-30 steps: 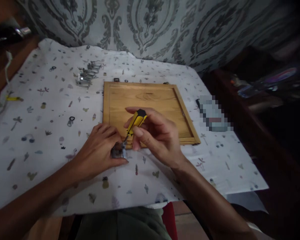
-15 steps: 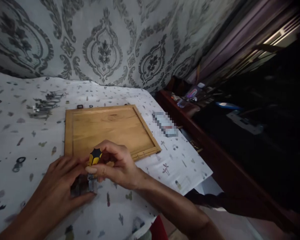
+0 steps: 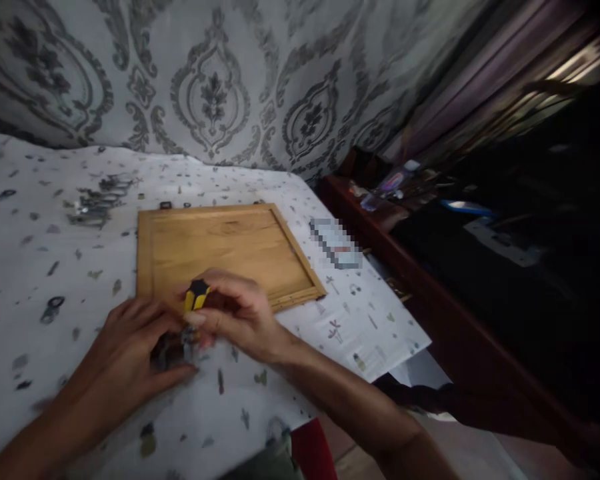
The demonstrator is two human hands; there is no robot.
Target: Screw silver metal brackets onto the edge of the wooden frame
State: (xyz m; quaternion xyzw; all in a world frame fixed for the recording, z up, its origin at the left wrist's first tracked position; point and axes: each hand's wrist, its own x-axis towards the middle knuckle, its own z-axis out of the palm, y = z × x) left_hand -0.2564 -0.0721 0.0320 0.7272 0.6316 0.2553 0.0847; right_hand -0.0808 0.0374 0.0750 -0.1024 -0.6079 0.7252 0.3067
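Note:
My right hand [image 3: 240, 313] is closed around a short screwdriver [image 3: 197, 295] with a yellow and black handle, which stands upright. Beneath it sits a small silver metal hinge [image 3: 188, 339], blurred and partly covered by my fingers. With its fingers bent over the near edge of a framed wooden panel [image 3: 220, 243] and its thumb below, my left hand [image 3: 125, 353] grips around the hinge. The panel lies flat on a white patterned cloth [image 3: 370, 327]. The screwdriver's tip is hidden.
Several silver metal hinges [image 3: 100, 200] lie in a group at the far left of the cloth. A pixelated flat object [image 3: 336, 243] rests right of the panel. Beyond the table's right edge are dark red furniture [image 3: 430, 307] and a plastic bottle [image 3: 393, 183].
The whole view has shifted slightly, so the table and panel appear a little right and higher. Both hands keep their hold, with the screwdriver still upright over the hinge.

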